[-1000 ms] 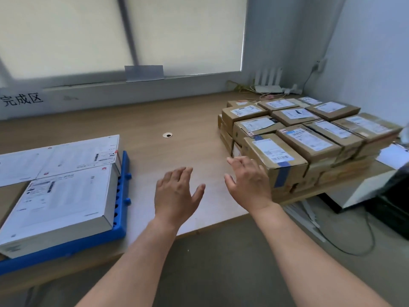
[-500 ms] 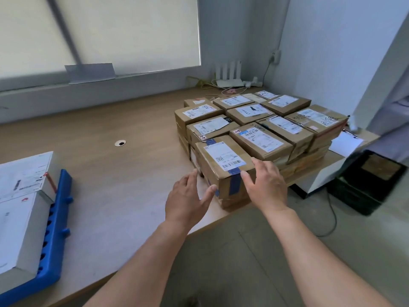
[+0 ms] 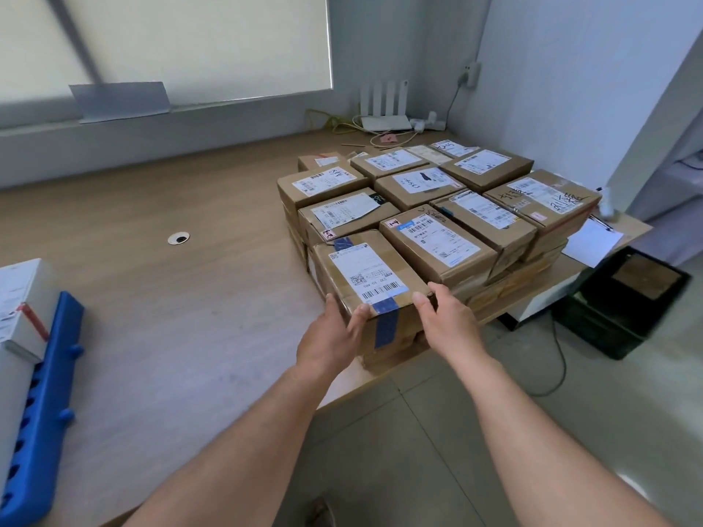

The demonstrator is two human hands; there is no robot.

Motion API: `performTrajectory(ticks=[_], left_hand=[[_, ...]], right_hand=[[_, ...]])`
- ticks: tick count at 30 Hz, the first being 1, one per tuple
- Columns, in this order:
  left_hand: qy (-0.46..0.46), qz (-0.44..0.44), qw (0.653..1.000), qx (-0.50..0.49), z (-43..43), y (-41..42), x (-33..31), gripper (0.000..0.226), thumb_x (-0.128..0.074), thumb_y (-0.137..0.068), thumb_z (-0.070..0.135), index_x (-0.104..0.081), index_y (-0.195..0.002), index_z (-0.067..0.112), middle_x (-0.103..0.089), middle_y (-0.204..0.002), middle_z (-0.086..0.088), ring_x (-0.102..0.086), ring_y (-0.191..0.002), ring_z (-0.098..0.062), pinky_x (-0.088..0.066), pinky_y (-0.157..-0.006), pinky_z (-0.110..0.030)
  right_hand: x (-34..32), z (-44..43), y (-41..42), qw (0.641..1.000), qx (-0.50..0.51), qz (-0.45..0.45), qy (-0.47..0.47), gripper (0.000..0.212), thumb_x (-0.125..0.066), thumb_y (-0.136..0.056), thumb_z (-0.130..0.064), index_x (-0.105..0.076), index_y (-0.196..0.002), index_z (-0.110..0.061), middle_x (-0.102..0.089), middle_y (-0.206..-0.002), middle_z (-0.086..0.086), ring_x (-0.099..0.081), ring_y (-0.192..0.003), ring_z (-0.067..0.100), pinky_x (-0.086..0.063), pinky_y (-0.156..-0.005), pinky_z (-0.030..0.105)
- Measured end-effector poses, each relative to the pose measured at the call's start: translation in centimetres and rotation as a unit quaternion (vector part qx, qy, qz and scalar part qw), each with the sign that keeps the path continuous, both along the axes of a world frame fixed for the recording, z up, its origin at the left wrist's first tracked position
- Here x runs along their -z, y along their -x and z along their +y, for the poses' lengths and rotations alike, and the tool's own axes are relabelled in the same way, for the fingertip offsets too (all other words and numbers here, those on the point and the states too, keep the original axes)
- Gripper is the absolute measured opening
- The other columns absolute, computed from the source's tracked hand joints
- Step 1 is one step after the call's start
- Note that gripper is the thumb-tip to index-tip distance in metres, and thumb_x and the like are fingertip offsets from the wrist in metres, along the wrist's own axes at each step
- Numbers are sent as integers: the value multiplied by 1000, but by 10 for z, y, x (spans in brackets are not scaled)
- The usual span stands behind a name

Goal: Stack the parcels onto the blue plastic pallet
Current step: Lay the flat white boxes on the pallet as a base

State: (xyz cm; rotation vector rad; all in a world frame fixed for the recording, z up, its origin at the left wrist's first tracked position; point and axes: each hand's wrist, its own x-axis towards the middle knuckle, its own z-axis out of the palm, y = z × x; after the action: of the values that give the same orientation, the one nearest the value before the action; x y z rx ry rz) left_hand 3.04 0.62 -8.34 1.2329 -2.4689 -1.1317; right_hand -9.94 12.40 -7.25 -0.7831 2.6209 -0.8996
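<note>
One second ago both hands were open in the air above the desk (image 3: 171, 298), not touching any box. Now they have reached the nearest parcel (image 3: 365, 268), the one with blue tape at the front corner of the pile of parcels (image 3: 475, 207). The left hand (image 3: 334, 336) holds its front left corner, with the thumb over the top edge and the fingers (image 3: 329, 300) going round the left side. The right hand (image 3: 449, 317) holds the front right corner in the same way. How the fingers lie below the box cannot be seen. The parcel seems to rest on the pile, not yet lifted. The blue pallet (image 3: 42, 393) is well apart at the left edge of the desk and already carries white boxes (image 3: 23, 298). So the grasp seems made, and the lift and the carry to the left probably come next.
</note>
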Motion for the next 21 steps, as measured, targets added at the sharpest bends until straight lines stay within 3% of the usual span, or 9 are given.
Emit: performTrajectory(ticks=[3,7,11,13,15,21], left_hand=[[-55,32,998,-19,4,3,4,71,-32,-94,60,-14,-151,23,-45,-145,1,-47,-127,-23,-47,-98,-41],[-127,94,986,-52,10,1,1,61,-41,-97,48,-19,-150,25,-44,-145,3,-45,-128,-21,-45,-101,-41],[-182,141,972,-55,15,-7,-3,55,-46,-98,36,-23,-147,29,-47,-141,3,-47,-125,-20,-44,-103,-45],[-179,160,970,-43,18,-17,-4,55,-47,-99,30,-22,-148,32,-50,-139,5,-50,-122,-18,-44,-103,-44],[-168,173,970,-28,21,-29,-5,58,-48,-99,26,-20,-149,34,-51,-138,7,-51,-122,-16,-43,-104,-43],[-138,192,972,9,20,-65,-8,63,-47,-99,18,-15,-150,37,-47,-142,8,-48,-127,-13,-43,-105,-45]], right_hand=[[3,-2,6,997,-2,-75,31,49,-35,-101,-46,-40,-140,-17,-54,-135,10,-49,-121,30,-40,-99,41],[4,-1,7,985,-22,-150,80,43,-34,-102,-42,-44,-135,-17,-54,-131,4,-47,-108,18,-38,-90,33],[3,6,4,976,-43,-185,109,48,-39,-101,-37,-37,-146,-20,-48,-143,0,-44,-128,19,-37,-106,38],[1,12,1,971,-54,-200,121,54,-45,-100,-32,-31,-150,-20,-43,-148,-1,-40,-133,20,-34,-110,41],[-1,17,-4,964,-78,-212,137,52,-48,-99,-27,-33,-149,-21,-47,-143,-2,-44,-127,17,-36,-105,34],[2,23,-25,954,-114,-216,175,43,-47,-100,-32,-44,-142,-25,-54,-135,-5,-48,-126,15,-38,-108,37]])
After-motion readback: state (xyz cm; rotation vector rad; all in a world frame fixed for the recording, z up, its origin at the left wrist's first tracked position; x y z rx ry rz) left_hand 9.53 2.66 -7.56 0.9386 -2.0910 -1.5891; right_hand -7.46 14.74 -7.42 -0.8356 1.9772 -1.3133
